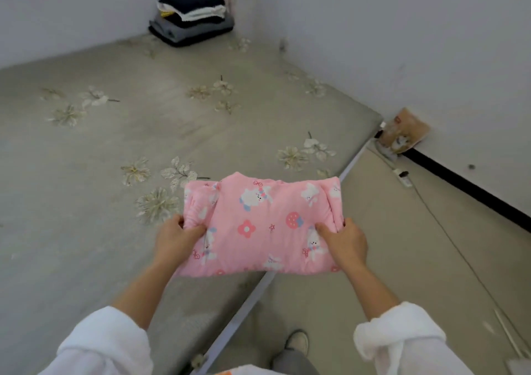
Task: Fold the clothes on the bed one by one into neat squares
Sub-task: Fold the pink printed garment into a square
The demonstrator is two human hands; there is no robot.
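Note:
A pink padded garment (258, 222) printed with white rabbits, flowers and strawberries is folded into a thick rectangle. It is held above the near right edge of the bed (115, 150), partly over the floor. My left hand (176, 238) grips its left side, thumb on top. On the garment's right side my right hand (343, 242) holds it the same way. A stack of folded dark, white and grey clothes (191, 18) sits in the far corner of the bed against the walls.
The bed has a beige sheet with pale flower prints. Walls close it in at the back and right. Beside the bed lies beige floor (388, 259) with a cable, a power strip (403, 176) and a brown paper bag (405, 133) by the wall.

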